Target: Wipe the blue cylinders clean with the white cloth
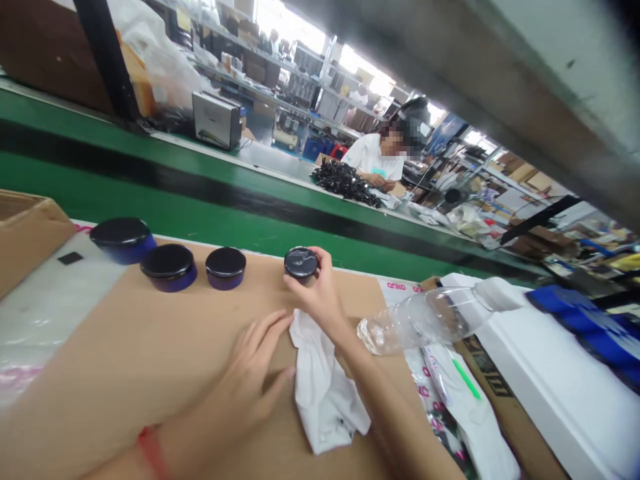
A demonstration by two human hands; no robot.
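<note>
My right hand point(320, 283) grips a small round container with a black lid point(301, 263) by its side, near the far edge of the cardboard sheet point(200, 360). To its left stand three blue containers with black lids: one point(225, 268) nearest, another point(169, 267) beside it, and a third point(124, 240) farthest left. My left hand point(257, 363) hovers low over the cardboard, fingers apart, holding nothing that shows. Its fingertips are at the upper left edge of a crumpled white cloth point(323, 393), which lies partly beneath my right forearm.
A clear plastic bottle point(425, 317) lies right of my right forearm, by a white box point(565, 380) and blue objects point(590, 327). A cardboard box point(30, 240) is at left. Beyond the green belt point(200, 200), a person point(377, 160) sits behind black cables point(343, 181).
</note>
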